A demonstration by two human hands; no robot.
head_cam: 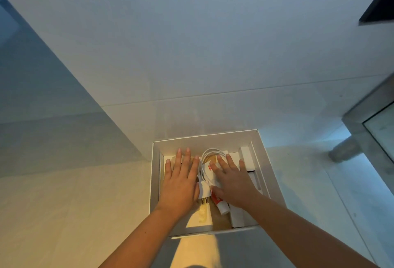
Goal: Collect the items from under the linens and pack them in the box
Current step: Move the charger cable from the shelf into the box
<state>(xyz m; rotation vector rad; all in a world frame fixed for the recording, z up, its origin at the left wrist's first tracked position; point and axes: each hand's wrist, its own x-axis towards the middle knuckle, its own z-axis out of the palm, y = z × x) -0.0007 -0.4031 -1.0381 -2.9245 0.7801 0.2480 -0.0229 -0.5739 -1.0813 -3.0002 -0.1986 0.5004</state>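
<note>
The box [263,161] sits low in the head view, a shallow white carton with its top open, on a pale floor [64,203] right against a white wall [191,44]. Both hands are inside it, palms down and fingers spread flat; neither grips anything.

The left hand [181,182] lies over the box's 9 o'clock half, fingertips toward the far wall of the box. What it covers cannot be told, apart from a cream comb [202,214] that sticks out from under the wrist toward 6 o'clock, teeth showing along its left edge.

The right hand [232,180] lies over the middle and 3 o'clock side. It rests on a coiled white cable [210,153], whose loop shows past the fingertips at 12 o'clock. A white plug [205,191] sits between the two hands, touching both, with its pins pointing toward 6 o'clock. Just beside the plug, toward 4 o'clock, a small red and white tube [220,203] pokes out from under the right palm, white cap toward the near edge.

Along the box's 3 o'clock wall lies a long white carton [245,154], and another narrow white carton [236,216] lies at 5 o'clock beside the tube.

Outside the box, at 3 o'clock, a grey metal frame with a glass panel [381,127] stands on a round foot. A dark frame corner [379,5] shows at 1 o'clock, high on the wall.
</note>
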